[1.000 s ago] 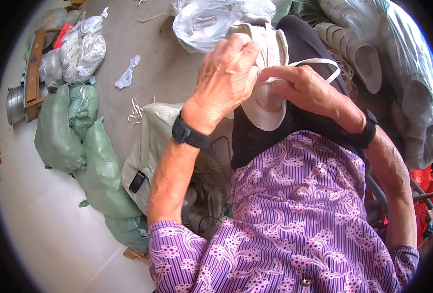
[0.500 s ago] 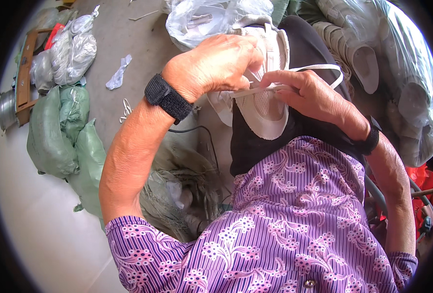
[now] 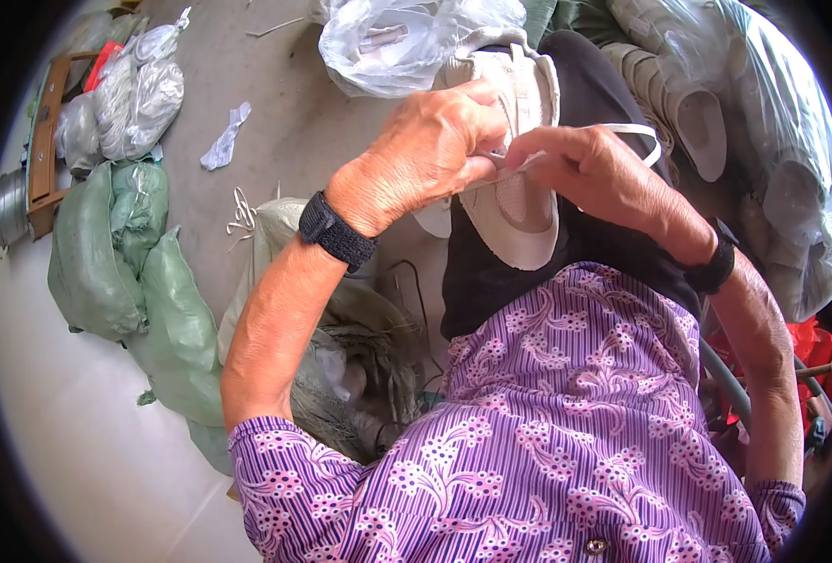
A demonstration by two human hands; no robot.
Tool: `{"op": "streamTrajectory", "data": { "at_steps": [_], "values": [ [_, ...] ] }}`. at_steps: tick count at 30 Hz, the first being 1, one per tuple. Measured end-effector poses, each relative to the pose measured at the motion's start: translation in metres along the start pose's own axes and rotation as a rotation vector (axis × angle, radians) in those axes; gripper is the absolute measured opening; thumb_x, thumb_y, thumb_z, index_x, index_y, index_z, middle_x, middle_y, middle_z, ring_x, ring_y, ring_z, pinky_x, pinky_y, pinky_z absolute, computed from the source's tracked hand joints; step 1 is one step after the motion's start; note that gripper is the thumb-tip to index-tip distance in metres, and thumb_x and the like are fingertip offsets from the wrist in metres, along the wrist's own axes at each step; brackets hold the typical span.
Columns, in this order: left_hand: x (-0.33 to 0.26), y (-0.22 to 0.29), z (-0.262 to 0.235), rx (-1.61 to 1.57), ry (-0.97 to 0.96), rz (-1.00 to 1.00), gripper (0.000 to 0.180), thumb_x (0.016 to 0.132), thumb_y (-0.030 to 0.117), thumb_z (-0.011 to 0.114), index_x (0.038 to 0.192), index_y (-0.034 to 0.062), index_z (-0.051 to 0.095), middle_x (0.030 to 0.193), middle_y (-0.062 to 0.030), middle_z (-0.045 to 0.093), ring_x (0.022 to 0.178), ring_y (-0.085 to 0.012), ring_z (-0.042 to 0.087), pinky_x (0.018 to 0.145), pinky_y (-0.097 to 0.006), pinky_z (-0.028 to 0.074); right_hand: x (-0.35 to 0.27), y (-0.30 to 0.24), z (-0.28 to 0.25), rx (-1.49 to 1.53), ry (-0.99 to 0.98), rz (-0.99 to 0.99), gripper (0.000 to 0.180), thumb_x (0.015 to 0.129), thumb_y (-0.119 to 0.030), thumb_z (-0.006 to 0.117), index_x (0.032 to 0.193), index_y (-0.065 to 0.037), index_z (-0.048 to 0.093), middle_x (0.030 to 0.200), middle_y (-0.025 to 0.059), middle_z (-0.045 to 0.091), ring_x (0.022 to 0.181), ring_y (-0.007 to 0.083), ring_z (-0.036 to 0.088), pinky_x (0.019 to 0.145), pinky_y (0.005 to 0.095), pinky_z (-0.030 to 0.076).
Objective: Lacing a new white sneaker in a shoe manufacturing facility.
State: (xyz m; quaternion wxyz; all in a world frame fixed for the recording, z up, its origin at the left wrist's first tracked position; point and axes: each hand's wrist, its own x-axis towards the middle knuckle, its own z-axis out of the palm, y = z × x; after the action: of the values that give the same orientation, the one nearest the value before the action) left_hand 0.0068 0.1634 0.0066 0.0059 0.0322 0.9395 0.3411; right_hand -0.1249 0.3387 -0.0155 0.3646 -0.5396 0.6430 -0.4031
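Note:
A white shoe (image 3: 514, 235) lies on my dark-trousered lap, its toe toward me and its heel opening away. Over its tongue, my left hand (image 3: 435, 150) pinches the white shoelace, thumb and fingers pressed together. Close against it on the right, my right hand (image 3: 594, 174) is also closed on the shoelace (image 3: 643, 141), which loops out beyond the knuckles. The fingertips of both hands meet near the lowest eyelets and partly hide them.
A clear plastic bag (image 3: 378, 52) is beyond the shoe. More shoes (image 3: 697, 127) and plastic-wrapped bundles (image 3: 801, 178) stand at right. Green sacks (image 3: 97, 263), a wooden frame (image 3: 48, 131) and white bags (image 3: 139, 108) sit at left. An open sack (image 3: 369, 347) is beside my left arm.
My left hand has moved right and slightly toward me, meeting the right hand. The stretch of lace across the toe no longer shows as a straight strip.

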Motion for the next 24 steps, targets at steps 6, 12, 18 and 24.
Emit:
{"op": "streamTrajectory", "data": {
  "at_steps": [6, 12, 18, 24],
  "values": [
    [-0.006, 0.001, 0.004, -0.017, 0.114, -0.039, 0.028, 0.062, 0.006, 0.079, 0.080, 0.0038, 0.058, 0.085, -0.0067, 0.055, 0.079, -0.0271, 0.059, 0.068, -0.037, 0.046, 0.031, -0.023, -0.006, -0.400, 0.002, 0.097, 0.016, 0.082, -0.020, 0.057, 0.087, -0.010, 0.069, 0.076, 0.0141, 0.067, 0.076, 0.0328, 0.066, 0.066, 0.0412, 0.052],
    [-0.003, -0.002, 0.006, 0.036, 0.082, -0.037, 0.029, 0.060, 0.008, 0.080, 0.081, 0.0056, 0.061, 0.086, -0.0040, 0.056, 0.079, -0.0262, 0.059, 0.068, -0.037, 0.046, 0.041, -0.022, -0.006, -0.575, -0.092, 0.141, 0.019, 0.080, -0.026, 0.061, 0.088, -0.012, 0.071, 0.077, 0.0133, 0.067, 0.078, 0.0321, 0.066, 0.068, 0.0426, 0.052],
    [-0.007, -0.004, 0.006, -0.049, 0.109, -0.053, 0.033, 0.061, 0.006, 0.079, 0.091, 0.0103, 0.067, 0.088, -0.0035, 0.058, 0.080, -0.0259, 0.060, 0.071, -0.036, 0.048, 0.050, -0.018, 0.000, -0.523, -0.092, 0.138, 0.022, 0.078, -0.028, 0.062, 0.088, -0.010, 0.070, 0.079, 0.0142, 0.067, 0.080, 0.0305, 0.067, 0.071, 0.0422, 0.052],
    [0.000, 0.001, -0.009, 0.220, -0.066, -0.112, 0.025, 0.073, 0.022, 0.071, 0.095, 0.0093, 0.068, 0.094, -0.0027, 0.059, 0.086, -0.0262, 0.060, 0.074, -0.037, 0.048, 0.050, -0.013, -0.005, -0.434, -0.081, 0.175, 0.023, 0.074, -0.025, 0.064, 0.089, -0.010, 0.071, 0.078, 0.0139, 0.068, 0.079, 0.0301, 0.067, 0.072, 0.0400, 0.053]
  ]
}}
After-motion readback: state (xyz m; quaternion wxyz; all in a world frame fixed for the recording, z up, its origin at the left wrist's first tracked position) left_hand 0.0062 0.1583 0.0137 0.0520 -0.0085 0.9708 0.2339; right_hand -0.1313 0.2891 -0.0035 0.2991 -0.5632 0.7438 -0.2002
